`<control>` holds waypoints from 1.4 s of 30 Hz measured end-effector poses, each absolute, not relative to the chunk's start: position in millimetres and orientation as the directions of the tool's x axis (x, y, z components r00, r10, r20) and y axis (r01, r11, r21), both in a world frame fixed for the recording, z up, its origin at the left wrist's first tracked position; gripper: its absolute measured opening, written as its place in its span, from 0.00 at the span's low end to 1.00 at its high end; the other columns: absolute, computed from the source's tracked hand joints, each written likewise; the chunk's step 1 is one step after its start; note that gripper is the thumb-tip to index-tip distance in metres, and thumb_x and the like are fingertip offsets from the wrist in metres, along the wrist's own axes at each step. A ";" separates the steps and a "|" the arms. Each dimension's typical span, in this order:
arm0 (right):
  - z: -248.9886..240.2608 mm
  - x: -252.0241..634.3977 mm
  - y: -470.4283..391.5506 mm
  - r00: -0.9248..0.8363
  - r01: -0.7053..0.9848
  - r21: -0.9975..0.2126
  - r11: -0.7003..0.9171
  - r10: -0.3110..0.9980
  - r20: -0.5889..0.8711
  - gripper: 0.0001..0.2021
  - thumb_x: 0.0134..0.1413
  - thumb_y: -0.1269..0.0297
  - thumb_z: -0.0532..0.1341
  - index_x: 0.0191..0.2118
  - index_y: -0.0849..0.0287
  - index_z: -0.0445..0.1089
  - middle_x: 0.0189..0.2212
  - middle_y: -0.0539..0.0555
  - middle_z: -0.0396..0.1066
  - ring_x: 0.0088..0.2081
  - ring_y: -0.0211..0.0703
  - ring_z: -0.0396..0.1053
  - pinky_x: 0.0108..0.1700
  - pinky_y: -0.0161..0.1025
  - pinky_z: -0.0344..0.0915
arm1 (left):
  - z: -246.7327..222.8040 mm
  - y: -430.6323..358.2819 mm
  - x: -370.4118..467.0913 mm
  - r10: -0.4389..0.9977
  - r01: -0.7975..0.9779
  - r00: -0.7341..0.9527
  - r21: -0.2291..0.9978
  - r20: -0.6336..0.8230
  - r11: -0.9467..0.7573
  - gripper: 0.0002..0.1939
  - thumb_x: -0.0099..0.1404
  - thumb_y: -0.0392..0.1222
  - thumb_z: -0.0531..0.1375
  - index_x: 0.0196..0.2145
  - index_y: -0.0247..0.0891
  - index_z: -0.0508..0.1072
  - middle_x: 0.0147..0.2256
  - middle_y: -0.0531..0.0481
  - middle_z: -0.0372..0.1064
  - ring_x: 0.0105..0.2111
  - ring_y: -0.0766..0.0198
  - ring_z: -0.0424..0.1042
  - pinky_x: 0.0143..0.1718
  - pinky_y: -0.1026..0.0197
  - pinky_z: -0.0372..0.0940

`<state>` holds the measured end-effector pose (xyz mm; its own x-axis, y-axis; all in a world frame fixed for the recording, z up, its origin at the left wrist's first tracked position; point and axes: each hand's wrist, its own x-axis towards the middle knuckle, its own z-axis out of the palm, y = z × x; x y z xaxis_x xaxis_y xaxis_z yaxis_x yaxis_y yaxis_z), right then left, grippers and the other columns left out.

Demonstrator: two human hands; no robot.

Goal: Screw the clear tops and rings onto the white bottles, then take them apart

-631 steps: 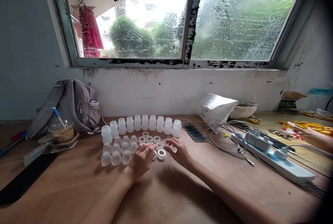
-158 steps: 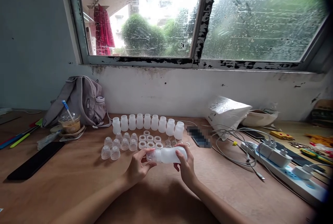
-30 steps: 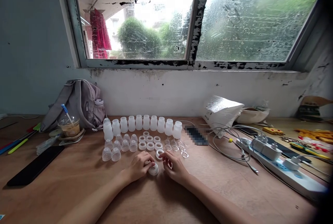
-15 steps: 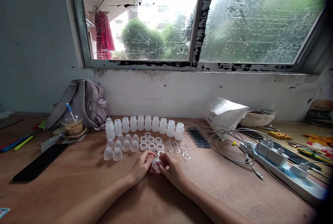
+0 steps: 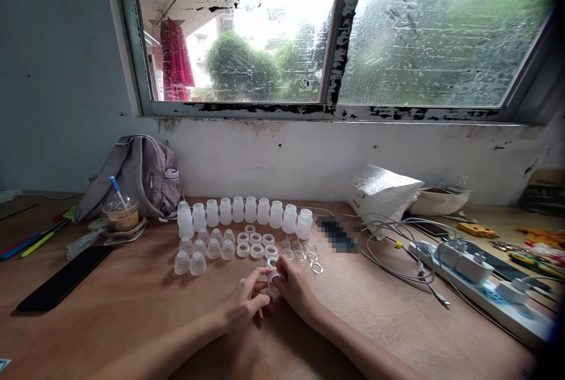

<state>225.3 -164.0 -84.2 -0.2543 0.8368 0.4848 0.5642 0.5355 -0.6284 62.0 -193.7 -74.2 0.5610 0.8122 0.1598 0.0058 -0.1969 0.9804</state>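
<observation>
Right hand [image 5: 296,287]: grip pinching a white ring [image 5: 274,282] above the worktop [image 5: 185,333], near the translucent domed caps [image 5: 198,263]. Left hand [image 5: 248,300]: fingers parted beside the ring; contact unclear.

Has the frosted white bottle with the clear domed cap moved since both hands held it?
Yes: the bottle went left and back, toward the grey fabric backpack.

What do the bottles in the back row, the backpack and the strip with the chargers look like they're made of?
Bottles: probably frosted plastic, milky and translucent.
Backpack: woven fabric, matte grey, going by its soft folds.
Power strip: likely hard plastic, smooth and white, with a rigid, moulded shape.
</observation>
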 end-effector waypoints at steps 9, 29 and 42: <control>-76.4 231.4 -166.6 -0.247 0.556 -0.600 0.575 0.804 0.542 0.10 0.42 0.74 0.49 0.33 0.57 0.59 0.20 0.46 0.60 0.21 0.35 0.58 0.25 0.31 0.55 | -26.7 -184.1 40.2 0.880 0.640 0.394 0.607 0.266 -0.471 0.15 0.64 0.47 0.45 0.42 0.41 0.64 0.30 0.50 0.70 0.27 0.65 0.69 0.28 0.65 0.60; -61.3 242.0 -172.4 -0.201 0.440 -0.754 0.488 0.872 0.447 0.13 0.54 0.61 0.50 0.44 0.57 0.62 0.22 0.50 0.66 0.24 0.41 0.66 0.27 0.35 0.62 | -5.8 -72.6 -46.3 0.877 0.985 -0.168 0.117 0.450 0.129 0.12 0.64 0.40 0.45 0.41 0.36 0.64 0.37 0.42 0.66 0.36 0.56 0.68 0.33 0.61 0.60; -55.8 242.5 -170.1 -0.196 -0.006 -0.953 0.303 0.934 0.298 0.20 0.57 0.51 0.44 0.51 0.54 0.57 0.41 0.56 0.64 0.34 0.43 0.67 0.32 0.42 0.67 | -8.7 -156.7 26.0 0.567 0.645 0.113 0.374 0.816 -0.667 0.07 0.64 0.37 0.44 0.39 0.40 0.57 0.47 0.45 0.58 0.44 0.61 0.62 0.45 0.58 0.58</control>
<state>242.5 -170.1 -55.8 -0.1964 0.9340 0.2983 -0.0057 0.3032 -0.9529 26.0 -156.7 -8.7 0.1130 0.5673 0.8157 0.6448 -0.6665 0.3742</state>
